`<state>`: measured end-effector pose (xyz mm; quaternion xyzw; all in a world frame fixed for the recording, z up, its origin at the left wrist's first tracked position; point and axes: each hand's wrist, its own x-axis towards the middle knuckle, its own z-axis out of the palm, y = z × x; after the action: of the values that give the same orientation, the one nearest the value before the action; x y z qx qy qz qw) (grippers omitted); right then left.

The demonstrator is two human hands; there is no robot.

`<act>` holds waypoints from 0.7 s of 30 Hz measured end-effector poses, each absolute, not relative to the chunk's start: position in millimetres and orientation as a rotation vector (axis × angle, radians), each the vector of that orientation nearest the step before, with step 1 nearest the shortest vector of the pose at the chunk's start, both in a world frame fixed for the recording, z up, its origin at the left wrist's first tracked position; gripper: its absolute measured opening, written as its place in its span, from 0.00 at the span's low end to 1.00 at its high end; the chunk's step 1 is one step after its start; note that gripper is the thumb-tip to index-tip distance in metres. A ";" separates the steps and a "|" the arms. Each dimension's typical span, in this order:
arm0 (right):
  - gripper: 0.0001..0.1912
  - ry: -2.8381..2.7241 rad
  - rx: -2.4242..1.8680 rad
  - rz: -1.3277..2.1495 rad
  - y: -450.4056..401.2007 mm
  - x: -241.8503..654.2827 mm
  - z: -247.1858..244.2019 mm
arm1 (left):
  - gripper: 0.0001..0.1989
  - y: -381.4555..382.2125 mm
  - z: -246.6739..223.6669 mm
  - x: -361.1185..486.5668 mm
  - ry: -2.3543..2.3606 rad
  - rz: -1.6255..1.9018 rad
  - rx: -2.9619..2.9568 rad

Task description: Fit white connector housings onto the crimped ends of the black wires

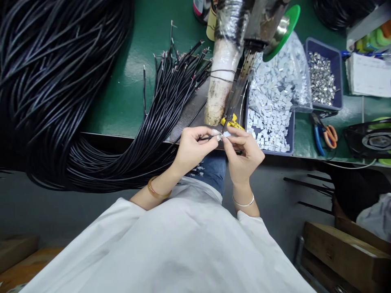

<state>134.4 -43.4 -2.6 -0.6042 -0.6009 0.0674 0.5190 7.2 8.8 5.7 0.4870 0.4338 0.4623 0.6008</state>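
Note:
My left hand point(195, 146) is closed in a pinch on the end of a black cable point(207, 138), just over the table's front edge. Facing it, my right hand point(242, 152) pinches a small pale-blue piece point(226, 134) at the cable's tip; the fingertips of both hands nearly meet. How the wires and the piece join is hidden by the fingers. Right above my fingertips are the yellow clip-like part point(232, 122) and the tip of a soldering iron in its stand point(241, 77), beside a wrapped white tube point(221, 81).
Bundled black cables point(165, 101) with stripped ends lie left, beside a large coil point(55, 81). To the right stand a bin of pale-blue pieces point(271, 126), a bin of metal parts point(322, 77), pliers point(324, 134) and a solder spool point(282, 32). Cardboard boxes point(345, 256) sit low right.

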 end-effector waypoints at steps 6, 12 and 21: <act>0.03 -1.444 -1.433 0.143 -39.6 131.4 1.0 | 0.03 8.1 6.2 6.6 1.033 1.087 1.137; 0.02 -1.270 -1.337 0.066 -48.9 136.5 -1.4 | 0.04 10.7 6.6 4.1 0.999 1.040 1.064; 0.06 -1.479 -1.458 0.125 -56.9 148.5 2.4 | 0.05 9.7 4.0 2.3 0.968 1.024 1.088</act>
<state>148.5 -56.9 2.4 -0.6045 -0.6131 0.0517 0.5060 2.3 9.7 4.0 0.4750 0.4227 0.4471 0.6291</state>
